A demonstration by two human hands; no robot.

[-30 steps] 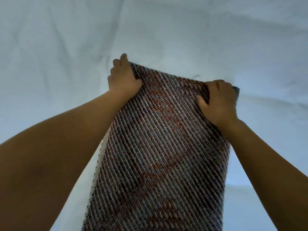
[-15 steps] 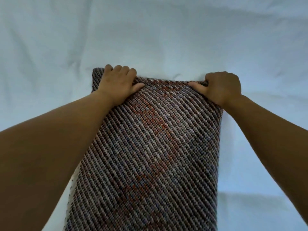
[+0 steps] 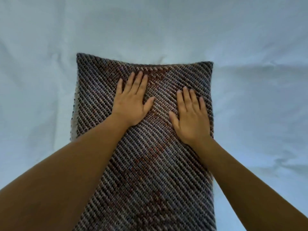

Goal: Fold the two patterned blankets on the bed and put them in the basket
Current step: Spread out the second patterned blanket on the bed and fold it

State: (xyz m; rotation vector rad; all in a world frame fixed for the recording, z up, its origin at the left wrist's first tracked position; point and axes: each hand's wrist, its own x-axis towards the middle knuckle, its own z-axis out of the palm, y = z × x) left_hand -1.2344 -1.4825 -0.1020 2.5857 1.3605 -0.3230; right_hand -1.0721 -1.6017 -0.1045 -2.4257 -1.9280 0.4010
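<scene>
A patterned blanket (image 3: 150, 164), knitted in dark and pale diagonal stripes with reddish patches, is laid flat on the white bed sheet (image 3: 50, 39). It is seen as a long folded strip running from the bottom edge of the view at 6 o'clock up toward 12 o'clock, where its far edge ends short of the top of the view. A paler underlayer is glimpsed along its edge at 9 o'clock.

The left hand (image 3: 132, 104) is pressed palm-down on the upper part of the blanket, toward 11 o'clock of the strip's middle, with the fingers stretched out and spread; nothing is gripped. The right hand (image 3: 191, 117) is laid flat beside it toward 1 o'clock, close to the blanket's edge at 3 o'clock, likewise fully opened with the thumb splayed and nothing grasped. The two hands are kept apart, with a band of blanket between them. The sheet is creased around the blanket, most clearly at 3 o'clock.
</scene>
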